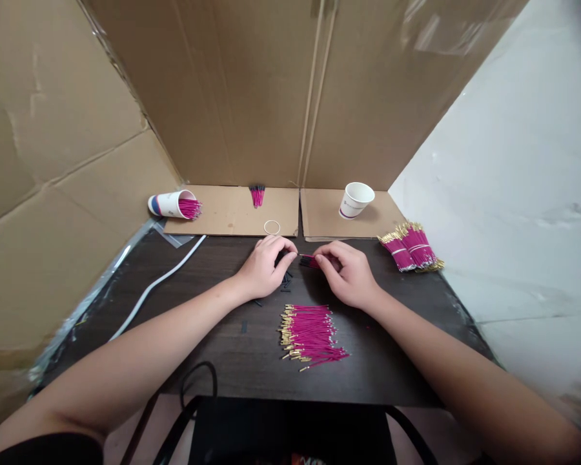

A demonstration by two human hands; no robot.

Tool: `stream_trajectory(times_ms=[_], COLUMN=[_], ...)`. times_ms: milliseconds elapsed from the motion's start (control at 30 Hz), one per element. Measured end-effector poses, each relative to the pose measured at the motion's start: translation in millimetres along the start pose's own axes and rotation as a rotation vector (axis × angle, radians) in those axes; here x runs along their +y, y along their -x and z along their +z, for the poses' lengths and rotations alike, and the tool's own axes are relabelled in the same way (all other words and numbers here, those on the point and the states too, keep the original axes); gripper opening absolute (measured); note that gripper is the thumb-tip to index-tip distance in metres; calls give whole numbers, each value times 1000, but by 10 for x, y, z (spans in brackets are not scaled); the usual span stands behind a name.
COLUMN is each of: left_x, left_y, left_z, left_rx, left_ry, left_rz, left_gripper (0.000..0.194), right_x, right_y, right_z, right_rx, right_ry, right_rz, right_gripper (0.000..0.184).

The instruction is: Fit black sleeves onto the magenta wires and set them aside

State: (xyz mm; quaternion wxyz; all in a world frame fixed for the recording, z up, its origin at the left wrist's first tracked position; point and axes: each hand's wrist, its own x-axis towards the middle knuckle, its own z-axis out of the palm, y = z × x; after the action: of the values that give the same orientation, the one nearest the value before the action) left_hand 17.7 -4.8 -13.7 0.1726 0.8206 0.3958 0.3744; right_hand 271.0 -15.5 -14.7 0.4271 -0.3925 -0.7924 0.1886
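My left hand [266, 266] and my right hand [349, 274] meet over the middle of the dark table [213, 361]. The right hand pinches a small bunch of magenta wires [310, 261] with black ends. The left hand's thumb and forefinger are pinched at the tip of that bunch, on something too small to make out. Small black sleeves [285, 283] lie scattered just under the left hand. A loose pile of magenta wires with gold tips [308, 334] lies nearer to me.
Two banded wire bundles [410, 248] lie at the right edge. A tipped paper cup [170, 204] holds wires at the back left; an upright paper cup [355, 200] stands back right. A small wire bunch [257, 194] and a rubber band [272, 227] lie on cardboard. A white cable [155, 284] runs left.
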Motion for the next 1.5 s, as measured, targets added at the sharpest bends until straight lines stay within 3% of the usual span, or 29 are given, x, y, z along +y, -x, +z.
stream_trajectory(times_ms=[767, 1500], left_x=[27, 17], left_y=[3, 9], left_z=[-9, -9], left_rx=[-37, -23], left_ry=[-1, 49], left_rz=[21, 20], left_gripper=[16, 17], right_x=[-33, 2], right_y=[10, 34], right_z=[23, 18], right_rx=[-10, -8], right_ry=[-29, -12], right_rz=[29, -19], right_gripper=[23, 16])
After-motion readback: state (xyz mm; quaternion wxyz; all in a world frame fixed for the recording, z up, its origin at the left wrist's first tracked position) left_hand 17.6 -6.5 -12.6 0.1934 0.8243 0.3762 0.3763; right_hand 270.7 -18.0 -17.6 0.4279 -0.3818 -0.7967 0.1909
